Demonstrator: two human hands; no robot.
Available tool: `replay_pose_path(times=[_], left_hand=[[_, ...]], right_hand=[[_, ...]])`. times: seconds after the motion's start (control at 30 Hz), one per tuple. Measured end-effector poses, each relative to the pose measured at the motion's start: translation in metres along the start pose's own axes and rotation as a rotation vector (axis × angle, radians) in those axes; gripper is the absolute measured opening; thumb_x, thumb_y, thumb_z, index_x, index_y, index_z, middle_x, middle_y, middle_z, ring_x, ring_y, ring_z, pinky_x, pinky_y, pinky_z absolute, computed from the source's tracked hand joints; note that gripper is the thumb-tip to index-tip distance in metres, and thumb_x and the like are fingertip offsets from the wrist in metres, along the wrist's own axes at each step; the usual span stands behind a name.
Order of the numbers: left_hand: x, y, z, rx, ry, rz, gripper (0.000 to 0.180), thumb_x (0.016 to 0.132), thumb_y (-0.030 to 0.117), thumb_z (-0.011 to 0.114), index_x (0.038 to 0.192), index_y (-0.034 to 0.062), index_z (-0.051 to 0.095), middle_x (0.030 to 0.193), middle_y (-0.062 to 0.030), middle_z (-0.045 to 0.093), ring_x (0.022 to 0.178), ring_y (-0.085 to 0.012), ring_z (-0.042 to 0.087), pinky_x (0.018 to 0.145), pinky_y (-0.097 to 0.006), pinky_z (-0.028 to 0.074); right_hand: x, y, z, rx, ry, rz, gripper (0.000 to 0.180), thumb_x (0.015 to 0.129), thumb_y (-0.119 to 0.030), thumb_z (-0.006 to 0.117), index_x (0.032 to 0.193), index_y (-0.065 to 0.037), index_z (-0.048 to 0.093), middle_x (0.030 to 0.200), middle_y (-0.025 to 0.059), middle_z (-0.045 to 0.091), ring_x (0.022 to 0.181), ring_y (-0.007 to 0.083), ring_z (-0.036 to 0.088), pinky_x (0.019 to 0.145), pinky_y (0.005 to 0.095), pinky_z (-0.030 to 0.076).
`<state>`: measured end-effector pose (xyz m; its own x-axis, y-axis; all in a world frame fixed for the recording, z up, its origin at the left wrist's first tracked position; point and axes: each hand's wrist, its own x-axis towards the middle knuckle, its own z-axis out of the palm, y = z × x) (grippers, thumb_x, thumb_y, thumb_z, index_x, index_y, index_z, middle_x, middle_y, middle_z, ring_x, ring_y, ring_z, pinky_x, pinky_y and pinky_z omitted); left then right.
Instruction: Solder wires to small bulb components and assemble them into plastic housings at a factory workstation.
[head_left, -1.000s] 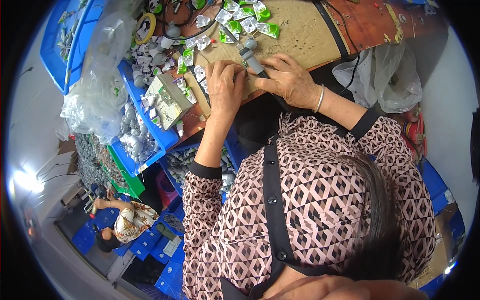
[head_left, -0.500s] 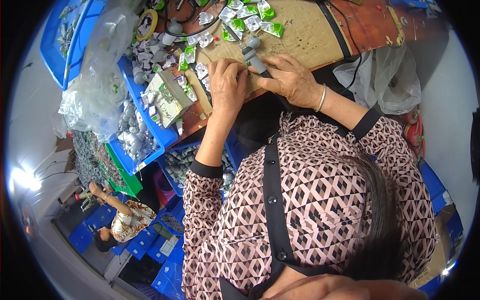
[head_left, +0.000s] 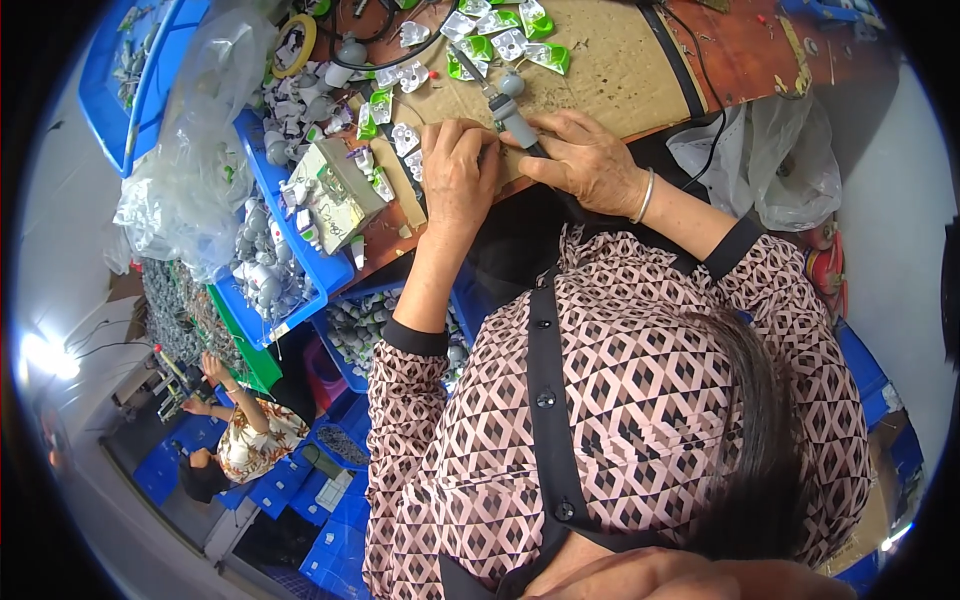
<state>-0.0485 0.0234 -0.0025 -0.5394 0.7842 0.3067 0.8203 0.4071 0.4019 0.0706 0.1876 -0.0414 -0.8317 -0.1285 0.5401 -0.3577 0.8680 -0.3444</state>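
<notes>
My left hand (head_left: 460,175) rests at the near edge of the cardboard mat with its fingers curled and pressed together; whatever they pinch is hidden. Between the thumb and fingers of my right hand (head_left: 588,165) sits a grey tool (head_left: 514,122) with a black grip. Its thin metal shaft points away from me toward the green and white parts. A grey ball-shaped piece (head_left: 511,84) lies against the tool's far end. The fingertips of both hands are close together. Several green and white plastic shells (head_left: 478,47) lie beyond them on the cardboard mat (head_left: 600,60).
Left of my hands are a small box (head_left: 335,195), a blue tray (head_left: 325,265) of grey parts and a plastic bag (head_left: 185,160). A tape roll (head_left: 294,47) and black cables lie farther back. Clear bags (head_left: 795,165) hang at right. A co-worker (head_left: 255,445) is at far left.
Both of my hands stay nearly in place, with the left shifting very slightly right. The grey tool has barely moved. At far left the co-worker's arms have changed position, with both hands now showing.
</notes>
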Motion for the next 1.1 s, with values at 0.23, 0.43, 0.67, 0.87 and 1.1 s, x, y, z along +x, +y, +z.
replay_pose_path(times=[0.23,0.43,0.67,0.87,1.1], left_hand=[[-0.002,0.001,0.004,0.005,0.021,-0.027,0.009,0.077,0.004,0.071,0.084,0.0056,0.065,0.092,-0.0077,0.06,0.09,-0.0311,0.054,0.08,-0.041,0.045],[-0.003,0.003,0.011,0.047,0.071,-0.073,0.009,0.077,0.006,0.07,0.082,0.005,0.064,0.091,-0.009,0.059,0.089,-0.0314,0.054,0.08,-0.041,0.045],[-0.002,0.006,0.003,0.007,0.021,-0.09,0.01,0.076,0.004,0.072,0.083,0.0041,0.064,0.091,-0.0093,0.06,0.089,-0.0317,0.054,0.079,-0.041,0.045],[-0.001,0.005,-0.001,0.001,0.012,-0.072,0.01,0.075,0.004,0.073,0.083,0.005,0.067,0.091,-0.0084,0.061,0.089,-0.0315,0.054,0.08,-0.041,0.045],[0.001,0.007,-0.002,0.026,-0.006,-0.069,0.009,0.076,0.005,0.072,0.083,0.0051,0.067,0.091,-0.0085,0.061,0.09,-0.0313,0.054,0.081,-0.041,0.045]], right_hand=[[0.001,0.001,-0.002,-0.001,-0.002,0.003,0.018,0.088,-0.013,0.058,0.104,-0.017,0.052,0.128,-0.0028,0.064,0.121,0.0221,0.056,0.101,0.037,0.045],[0.0,0.001,0.001,-0.018,0.004,-0.005,0.017,0.087,-0.014,0.059,0.104,-0.017,0.054,0.125,-0.0028,0.065,0.117,0.0208,0.057,0.1,0.0368,0.045],[-0.001,0.004,0.003,0.024,0.028,-0.014,0.018,0.088,-0.014,0.059,0.105,-0.016,0.054,0.123,-0.0024,0.065,0.115,0.0224,0.057,0.1,0.0388,0.046],[-0.001,0.004,0.001,0.031,0.019,-0.018,0.019,0.087,-0.013,0.059,0.106,-0.017,0.054,0.126,-0.0018,0.063,0.116,0.0229,0.057,0.1,0.039,0.047],[-0.003,0.004,0.003,0.034,0.027,-0.021,0.024,0.085,-0.012,0.059,0.108,-0.017,0.055,0.128,-0.0017,0.062,0.118,0.0232,0.056,0.1,0.0387,0.048]])
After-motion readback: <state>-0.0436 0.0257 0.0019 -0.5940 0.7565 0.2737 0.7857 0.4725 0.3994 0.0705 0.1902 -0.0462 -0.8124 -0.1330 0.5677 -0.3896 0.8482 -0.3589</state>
